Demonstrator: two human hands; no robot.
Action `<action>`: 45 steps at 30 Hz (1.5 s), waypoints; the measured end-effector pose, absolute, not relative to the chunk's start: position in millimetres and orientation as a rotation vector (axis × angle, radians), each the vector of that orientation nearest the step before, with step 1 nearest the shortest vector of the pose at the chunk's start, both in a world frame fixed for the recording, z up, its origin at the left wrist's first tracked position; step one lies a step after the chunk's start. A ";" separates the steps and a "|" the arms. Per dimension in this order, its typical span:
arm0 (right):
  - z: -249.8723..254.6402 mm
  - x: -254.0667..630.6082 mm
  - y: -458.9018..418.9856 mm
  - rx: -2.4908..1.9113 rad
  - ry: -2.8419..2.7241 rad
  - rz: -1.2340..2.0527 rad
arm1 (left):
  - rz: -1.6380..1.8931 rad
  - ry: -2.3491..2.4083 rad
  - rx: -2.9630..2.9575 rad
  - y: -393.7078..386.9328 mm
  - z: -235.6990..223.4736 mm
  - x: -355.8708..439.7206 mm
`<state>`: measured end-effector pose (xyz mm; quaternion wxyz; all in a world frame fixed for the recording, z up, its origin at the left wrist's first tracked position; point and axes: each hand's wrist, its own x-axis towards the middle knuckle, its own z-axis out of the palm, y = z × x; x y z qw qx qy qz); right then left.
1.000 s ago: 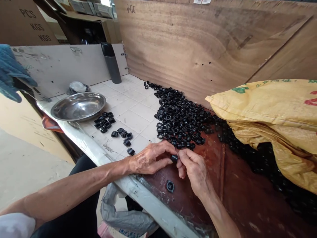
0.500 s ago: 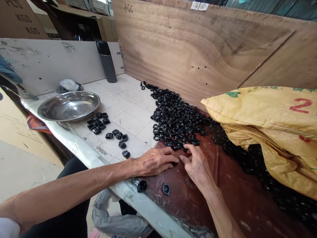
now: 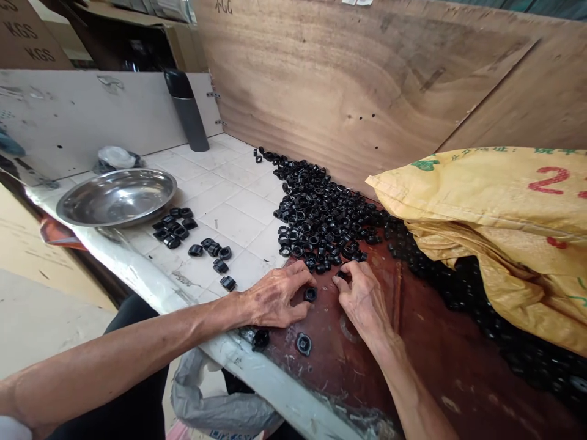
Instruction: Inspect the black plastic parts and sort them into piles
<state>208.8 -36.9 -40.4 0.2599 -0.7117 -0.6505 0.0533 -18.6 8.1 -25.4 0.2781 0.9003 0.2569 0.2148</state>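
My left hand point(image 3: 279, 296) rests at the edge of the reddish-brown sheet, thumb and fingers curled round a small black plastic ring-shaped part point(image 3: 310, 294). To its right, my right hand point(image 3: 364, 296) pinches another small black part point(image 3: 341, 275), mostly hidden by the fingertips. Just beyond both hands spreads a big pile of black parts point(image 3: 321, 214). Nearer the table's front edge lie two loose round black pieces: a flat one with side tabs point(image 3: 303, 344) and a darker one point(image 3: 260, 340) below my left wrist.
A steel bowl point(image 3: 117, 198) stands at the left, with several black parts point(image 3: 174, 227) beside it. Behind are a dark flask point(image 3: 187, 113) and a wooden board point(image 3: 358, 79). A yellow woven sack point(image 3: 486, 189) with more black parts lies right. A grey bag point(image 3: 224, 412) hangs below the edge.
A dark round piece has appeared below my left wrist. My right hand has parted from my left, reached to the pile's edge and closed on a part. The view has shifted slightly right.
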 end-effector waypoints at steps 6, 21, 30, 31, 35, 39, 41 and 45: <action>-25.3 197.4 -41.6 -1.915 -1.663 0.412 | 0.604 0.647 2.407 11.4 -32.9 -17.3; -3.3 179.3 -49.7 -1.463 -1.709 0.734 | 0.646 0.784 1.378 14.7 -21.1 -17.8; -17.1 164.6 -51.3 -1.400 -1.483 0.865 | 0.647 0.702 1.056 15.8 -11.1 -22.4; -17.1 162.9 -51.6 -1.385 -1.534 0.766 | 0.656 0.710 1.029 15.6 -10.4 -22.4; -13.2 157.2 -53.4 -1.315 -1.723 0.393 | 0.655 0.682 1.018 14.9 -6.4 -22.3; -11.0 154.6 -56.1 -1.284 -1.765 0.310 | 0.690 0.678 1.054 15.8 -4.6 -23.7; -11.2 153.6 -58.1 -1.295 -1.761 0.299 | 0.699 0.681 1.059 16.4 -6.2 -24.6; -13.4 150.1 -61.2 -1.354 -1.723 0.308 | 0.713 0.660 1.007 16.2 -11.5 -25.4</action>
